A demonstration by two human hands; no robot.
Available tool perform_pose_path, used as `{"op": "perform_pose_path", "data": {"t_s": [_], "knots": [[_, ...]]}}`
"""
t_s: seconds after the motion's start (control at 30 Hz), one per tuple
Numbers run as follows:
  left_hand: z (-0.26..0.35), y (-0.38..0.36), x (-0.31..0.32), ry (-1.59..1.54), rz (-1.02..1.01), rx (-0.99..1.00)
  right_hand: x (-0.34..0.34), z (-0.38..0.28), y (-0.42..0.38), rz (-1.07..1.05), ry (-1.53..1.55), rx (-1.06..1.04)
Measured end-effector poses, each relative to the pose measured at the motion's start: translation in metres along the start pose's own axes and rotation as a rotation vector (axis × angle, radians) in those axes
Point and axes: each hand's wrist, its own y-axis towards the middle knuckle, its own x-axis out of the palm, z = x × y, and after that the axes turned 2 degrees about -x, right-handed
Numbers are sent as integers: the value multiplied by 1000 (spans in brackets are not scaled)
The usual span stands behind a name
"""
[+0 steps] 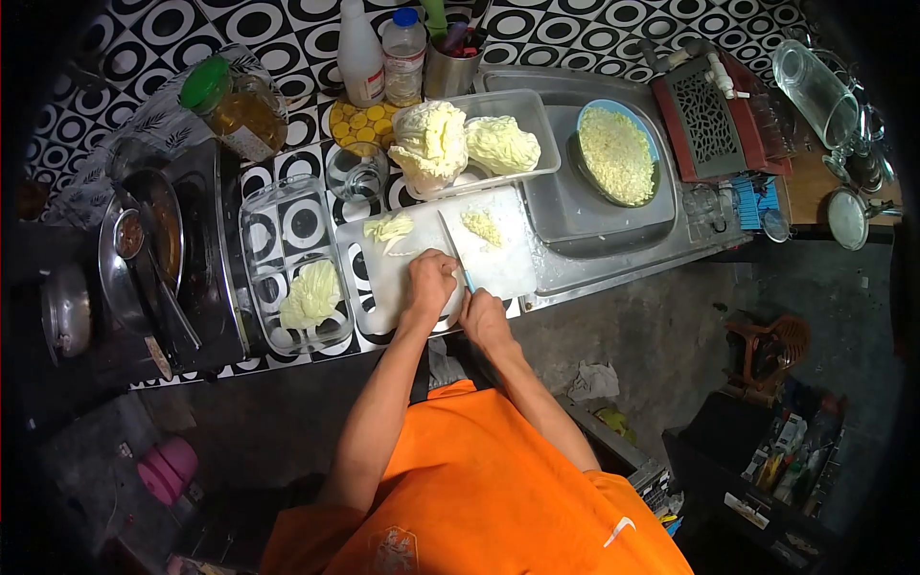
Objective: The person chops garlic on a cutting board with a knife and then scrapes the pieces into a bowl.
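My right hand (487, 321) is wrapped round the light-blue handle of a kitchen knife (449, 236), its blade pointing away from me over a white cutting board (388, 273). Beside the blade, my left hand (432, 281) is closed with its fingers bent and pressed together. Something small and pale shows at its fingertips, too little to name. Cut cabbage leaf pieces (388, 228) lie on the board beyond my left hand. To the right of the blade is a small heap of chopped cabbage (481, 228).
A clear tub (551, 144) behind the board holds cabbage heads (503, 144). On the sink's right stands a bowl of chopped cabbage (616, 153). Left are a clear container (254, 259) with a cabbage leaf (310, 294), a glass bowl (356, 172) and a stove with a pan (113, 287).
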Motion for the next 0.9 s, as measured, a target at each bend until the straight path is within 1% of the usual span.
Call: {"op": "perform_pose_path", "data": {"t_s": [0.07, 0.27, 0.43, 0.5, 0.63, 0.7, 0.77, 0.83, 0.9], "knots": [[-2, 2, 1, -4, -6, 2, 6, 3, 3, 79, 20, -24], [1, 0, -2, 16, -16, 3, -8, -4, 12, -10, 44, -64], [4, 0, -3, 13, 6, 42, 6, 2, 11, 33, 15, -47], [6, 0, -4, 1, -23, -22, 4, 0, 15, 47, 20, -52], [4, -1, -1, 25, -18, -43, -4, -1, 9, 3, 38, -69], [3, -1, -1, 9, -22, -45, 1, 2, 6, 0, 43, -71], [4, -2, 0, 26, -15, -28, 9, 6, 6, 66, 30, -23], [5, -2, -1, 45, -11, -11, 0, -3, 9, 39, 45, -31], [7, -2, -1, 32, -24, -84, -8, -8, 10, 13, 59, -37]]}}
